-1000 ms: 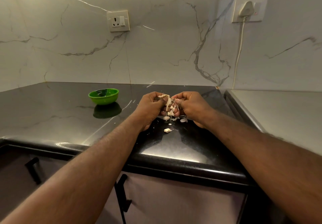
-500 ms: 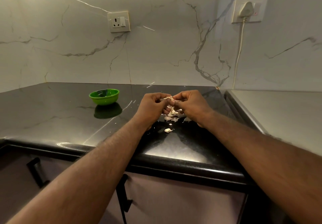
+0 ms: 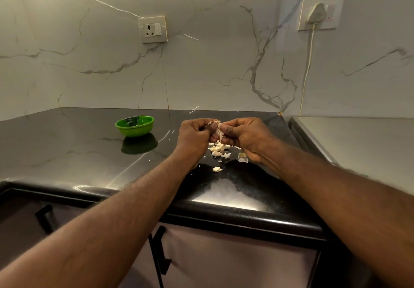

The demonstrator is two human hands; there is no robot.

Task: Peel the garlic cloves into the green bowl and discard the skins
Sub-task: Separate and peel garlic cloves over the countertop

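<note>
Garlic clove (image 3: 216, 130) is being held up between the two hands, just above the black desk (image 3: 67, 144), with a strip of papery skin hanging down from it. The left hand (image 3: 192, 139) is gripping it from the left, its fingers (image 3: 212, 126) curled in around the clove. The right hand (image 3: 248, 138) is pinching it from the right with thumb and curled fingers. The fingertips of both hands are meeting at the clove.

Directly beneath the hands, a small heap of loose cloves and skins (image 3: 218, 148) is lying on the desk. Another pale piece (image 3: 242, 157) is lying just beside the heel of the right hand, and a single clove (image 3: 216, 169) is lying apart, nearer the desk's front edge.

The green bowl (image 3: 135, 126) is standing upright on the desk, well to the left of the hands, its reflection showing in the glossy surface; what it is holding cannot be made out.

On the marble wall behind, a switch socket (image 3: 152, 29) is sitting above the bowl, and further right a white plug (image 3: 316, 14) is trailing its cord (image 3: 308, 70) downward. A steel surface (image 3: 358, 144) is adjoining the desk on the right.
</note>
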